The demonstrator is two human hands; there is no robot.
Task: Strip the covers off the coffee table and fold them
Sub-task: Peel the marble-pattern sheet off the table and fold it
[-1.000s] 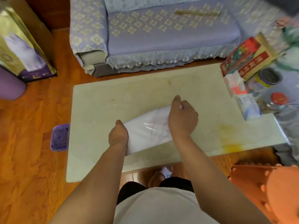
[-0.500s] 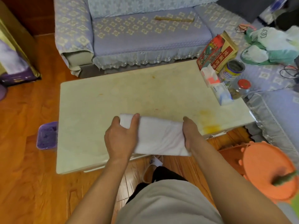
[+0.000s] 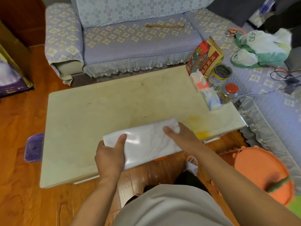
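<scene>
Head view shows a folded cover, white and glossy like clear plastic sheeting, lying as a long flat bundle slanted across the near edge of the desk, its near right corner jutting past the edge over the wooden floor. The left hand has its grip closed on the bundle's near left end, thumb on top and fingers curled under; the right hand has its grip on the far right end, thumb lying across the top. Faint pinkish creases show through the layers. Most of the cream desk top is bare, with a yellow stain just beside the right hand. At the far right corner stand a red box, a tin can, a red-lidded jar and tissue packs, well apart from the cover. A sofa runs along the far edge, an orange stool sits near right. The fingers under the cover are hidden.
</scene>
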